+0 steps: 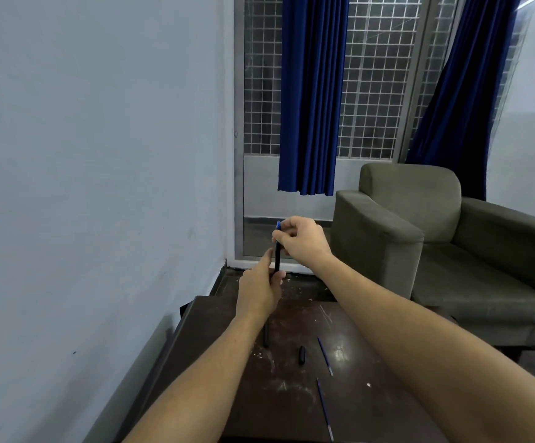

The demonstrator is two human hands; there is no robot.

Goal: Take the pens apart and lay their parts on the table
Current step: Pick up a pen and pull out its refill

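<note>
Nearest the camera, a thin blue refill (324, 409) lies on the dark table (371, 410), with a second refill (325, 356) just beyond it. Beside that sits a short black cap-like piece (301, 355), and a black barrel part (265, 337) pokes out from under the left forearm. So some parts are already laid out, it seems.

Up past the table's far edge, both hands are raised with a pen (277, 251) held nearly upright between them. The left hand (259, 290) is closed round the lower barrel, forefinger stretched up alongside it. The right hand (301, 239) pinches the top end, where a bit of blue shows.

The pen looks light, stiff and smooth, likely slippery under a twist. A firm hold low on the barrel and a fingertip pinch at the blue end should let it unscrew or pull free; the slim refill inside would bend if forced.

Beyond stand a grey armchair (419, 225) and blue curtains (311, 97).
</note>
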